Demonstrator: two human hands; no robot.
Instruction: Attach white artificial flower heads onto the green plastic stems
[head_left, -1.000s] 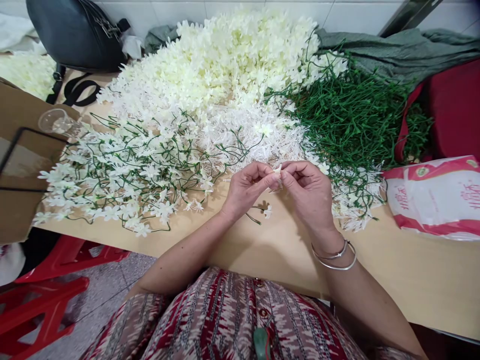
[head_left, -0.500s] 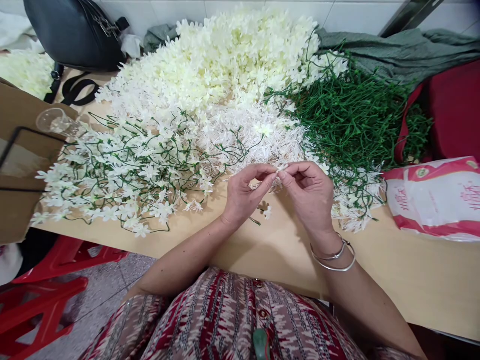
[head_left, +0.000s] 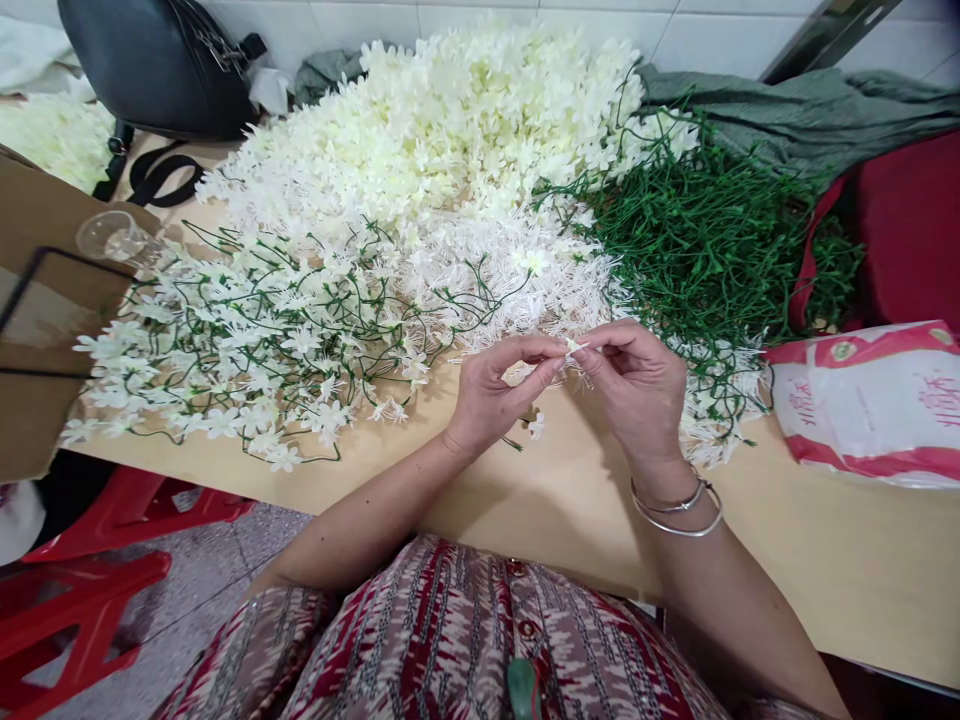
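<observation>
My left hand (head_left: 499,390) and my right hand (head_left: 637,385) meet above the wooden table (head_left: 825,560), both pinched on one small white artificial flower (head_left: 574,347) held between the fingertips. A thin green stem with another white blossom (head_left: 535,425) lies on the table just under my left hand. Behind my hands spreads a big heap of loose cream-white petals (head_left: 450,130). Finished flower sprigs on green stems (head_left: 262,350) lie to the left. A pile of bare green stems (head_left: 705,230) lies to the right.
A red-and-white plastic bag (head_left: 870,400) lies at the right. A black handbag (head_left: 161,65) sits at the back left, a cardboard box (head_left: 37,300) and a clear cup (head_left: 112,238) at the left edge. Red stools (head_left: 82,610) stand below; green cloth (head_left: 810,105) at the back.
My hands have shifted slightly to the right and up, still pinching the small flower; my right hand has drawn a little away from the left.
</observation>
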